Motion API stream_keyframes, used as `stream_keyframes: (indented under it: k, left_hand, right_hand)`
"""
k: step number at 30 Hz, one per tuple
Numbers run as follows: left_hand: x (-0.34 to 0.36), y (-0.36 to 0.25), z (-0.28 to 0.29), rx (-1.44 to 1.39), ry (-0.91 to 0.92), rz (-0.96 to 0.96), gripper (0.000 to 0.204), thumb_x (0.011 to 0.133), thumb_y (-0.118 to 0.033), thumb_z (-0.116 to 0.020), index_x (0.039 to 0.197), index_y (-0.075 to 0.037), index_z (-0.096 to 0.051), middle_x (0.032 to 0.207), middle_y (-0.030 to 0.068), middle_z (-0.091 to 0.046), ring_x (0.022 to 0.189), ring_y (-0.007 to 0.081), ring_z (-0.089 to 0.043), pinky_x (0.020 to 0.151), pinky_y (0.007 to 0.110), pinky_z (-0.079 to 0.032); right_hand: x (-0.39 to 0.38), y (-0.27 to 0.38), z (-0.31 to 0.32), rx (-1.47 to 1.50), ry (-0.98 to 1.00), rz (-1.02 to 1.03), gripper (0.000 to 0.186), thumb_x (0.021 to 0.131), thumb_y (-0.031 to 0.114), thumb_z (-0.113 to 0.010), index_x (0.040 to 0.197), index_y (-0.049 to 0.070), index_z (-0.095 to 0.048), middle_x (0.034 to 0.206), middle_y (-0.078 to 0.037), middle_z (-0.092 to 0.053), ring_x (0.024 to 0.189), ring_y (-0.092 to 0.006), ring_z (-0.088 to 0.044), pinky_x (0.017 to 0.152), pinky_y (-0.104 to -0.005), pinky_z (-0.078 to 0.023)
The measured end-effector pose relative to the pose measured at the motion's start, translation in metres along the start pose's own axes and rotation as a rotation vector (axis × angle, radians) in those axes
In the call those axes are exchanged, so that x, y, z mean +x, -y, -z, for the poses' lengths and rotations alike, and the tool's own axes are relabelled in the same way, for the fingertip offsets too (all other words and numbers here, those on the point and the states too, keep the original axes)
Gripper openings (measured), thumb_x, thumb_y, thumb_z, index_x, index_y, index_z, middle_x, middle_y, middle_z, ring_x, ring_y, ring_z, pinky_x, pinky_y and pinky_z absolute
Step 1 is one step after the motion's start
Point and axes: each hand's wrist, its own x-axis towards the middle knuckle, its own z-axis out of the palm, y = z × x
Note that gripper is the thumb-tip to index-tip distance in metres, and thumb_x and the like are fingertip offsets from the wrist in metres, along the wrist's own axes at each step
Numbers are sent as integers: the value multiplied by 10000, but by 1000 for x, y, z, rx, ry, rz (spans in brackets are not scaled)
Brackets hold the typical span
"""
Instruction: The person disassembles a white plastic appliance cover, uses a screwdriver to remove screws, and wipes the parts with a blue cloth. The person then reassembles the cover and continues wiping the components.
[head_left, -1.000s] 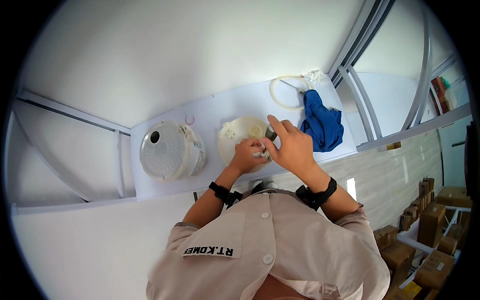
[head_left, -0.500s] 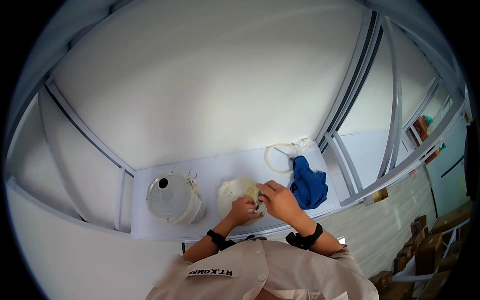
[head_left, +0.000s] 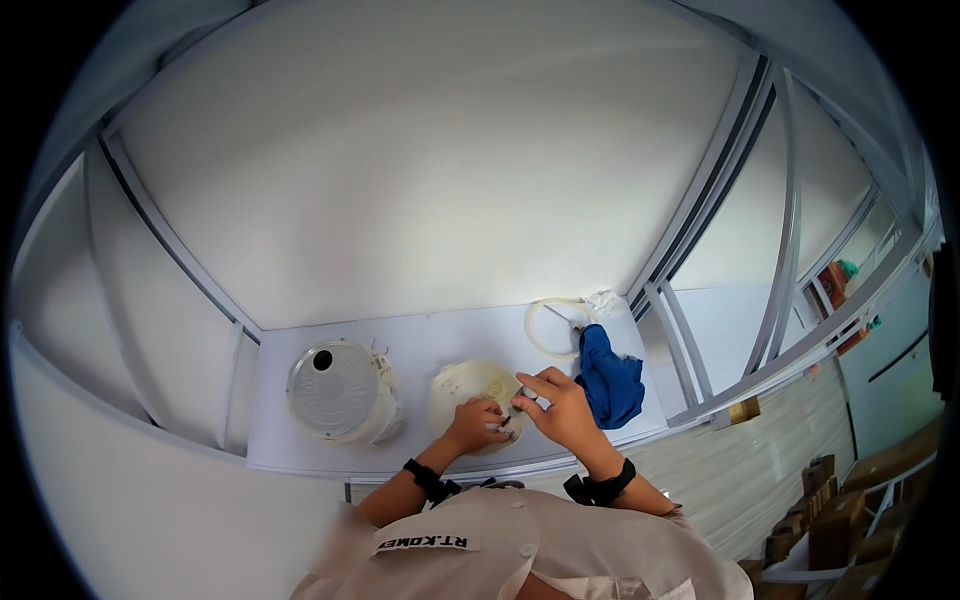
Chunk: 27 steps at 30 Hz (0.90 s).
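Pinches a short grey cylinder [head_left: 528, 394] between thumb and fingers of the right hand [head_left: 558, 408], closed to little more than its thickness. Curls the fingers of the left hand [head_left: 472, 428] inward over the near part of a cream bowl-shaped shell [head_left: 441, 402], close to the right fingertips; cannot tell of a firm hold on anything there, with the fingertips partly hidden. Contains, in that open shell, a round pale-yellow part [head_left: 494, 388] toward the far side and a slim dark piece [head_left: 507, 419] between the two hands, too small to tell in detail. Rests near the front edge of a white table [head_left: 300, 457], between a white tub [head_left: 387, 424] and a bundled blue cloth [head_left: 610, 382]. Wears, on the tub at left, a translucent lid [head_left: 345, 402] with a round dark opening [head_left: 323, 360]; cannot tell the contents beneath. Has, behind the cloth, a loop of pale tubing [head_left: 530, 335] and crumpled white material [head_left: 604, 301]. Holds cardboard boxes [head_left: 838, 530] on racking at far lower right
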Motion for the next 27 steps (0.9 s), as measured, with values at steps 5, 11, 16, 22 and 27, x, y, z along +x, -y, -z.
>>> stream_keyframes:
  k: [5,11,16,22,27]
  left_hand:
    - [2,-12,9,5,-1,18,250,780,-396,-853,912,-188,-808,1053,-29,-713,1065,262,-659,902,447,-511]
    - [1,0,1,26,16,49,189,861,-407,-795,922,-228,-801,1099,-55,-705,1067,254,-657,860,453,-517]
    - [1,9,-8,15,-22,16,171,863,-393,-798,910,-228,-794,1092,-70,-704,1049,257,-656,857,451,-519]
    - [2,6,-4,15,-27,0,226,830,-391,-825,909,-182,-794,1090,-57,-712,1039,272,-667,865,462,-526]
    - [-2,-1,1,-19,-19,9,229,810,-375,-834,908,-173,-791,1079,-42,-719,1018,276,-673,859,452,-533]
  right_hand:
    - [5,-5,8,86,93,90,537,924,88,-762,1432,36,-595,1203,-212,-706,998,-417,-706,841,-424,-587]
    - [11,-7,1,130,158,121,502,951,122,-757,1424,35,-611,1279,-235,-673,1083,-403,-685,881,-402,-573]
    - [19,3,11,28,140,-20,403,905,238,-837,1260,66,-754,1066,-168,-687,890,-307,-679,764,-374,-555]
    - [18,-5,4,62,126,57,434,922,132,-788,1336,54,-686,1124,-182,-693,964,-372,-695,836,-418,-570]
    - [13,-12,1,146,156,142,502,926,49,-745,1408,23,-606,1224,-219,-690,1071,-421,-686,893,-435,-571]
